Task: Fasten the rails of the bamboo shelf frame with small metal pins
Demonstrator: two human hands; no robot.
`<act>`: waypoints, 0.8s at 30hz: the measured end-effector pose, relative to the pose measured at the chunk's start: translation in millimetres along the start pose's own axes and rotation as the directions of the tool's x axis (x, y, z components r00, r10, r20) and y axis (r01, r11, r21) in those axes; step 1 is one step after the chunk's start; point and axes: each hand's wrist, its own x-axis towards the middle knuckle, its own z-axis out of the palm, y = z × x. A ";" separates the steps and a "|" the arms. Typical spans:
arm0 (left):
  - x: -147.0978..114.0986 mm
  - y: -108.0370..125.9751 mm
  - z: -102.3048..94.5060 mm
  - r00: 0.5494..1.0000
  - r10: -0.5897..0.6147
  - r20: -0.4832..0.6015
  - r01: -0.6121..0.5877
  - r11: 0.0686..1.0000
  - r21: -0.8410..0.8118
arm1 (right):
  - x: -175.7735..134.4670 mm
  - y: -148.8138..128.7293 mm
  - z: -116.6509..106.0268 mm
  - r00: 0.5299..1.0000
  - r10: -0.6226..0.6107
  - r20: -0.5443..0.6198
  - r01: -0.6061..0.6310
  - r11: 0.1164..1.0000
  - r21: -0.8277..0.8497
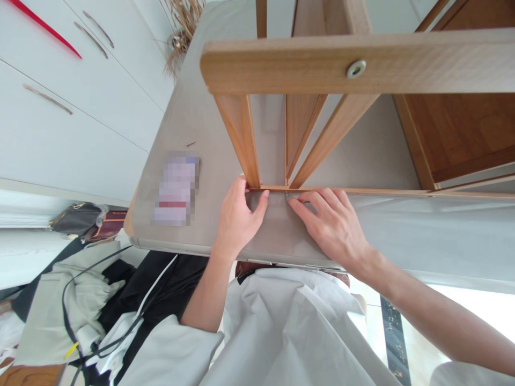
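A wooden frame [281, 67] of rails and slanted slats stands on the covered table, its lower rail close to me. My left hand [237, 217] grips the left end of that lower rail [382, 191], thumb on the near side and fingers partly hidden behind the wood. To its right, my right hand [336, 222] pinches a small, thin metal tool that looks like a hex key [287, 198]. The tool's tip meets the rail below where the slats come together. My right fingers cover most of it. A metal bolt head [356, 69] sits in the upper rail.
On the table [225, 123] lie a loose screw [190, 143] and a blurred flat object [174, 190] at the left. White cabinets [80, 118] stand beyond the left edge. Dried stalks [179, 40] are at the back. Cables [116, 343] and clothes [60, 300] lie lower left.
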 end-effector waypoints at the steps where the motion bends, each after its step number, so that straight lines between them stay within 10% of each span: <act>1: -0.1 0.1 0.0 1.000 0.000 0.001 0.000 1.000 0.001 | 0.4 0.0 0.0 1.000 -0.001 -0.001 0.001 1.000 -0.002; 24: 0.5 0.3 0.8 1.000 -0.002 -0.003 0.002 1.000 -0.020 | -2.4 -3.3 4.9 0.998 0.026 -0.059 -0.021 0.996 0.082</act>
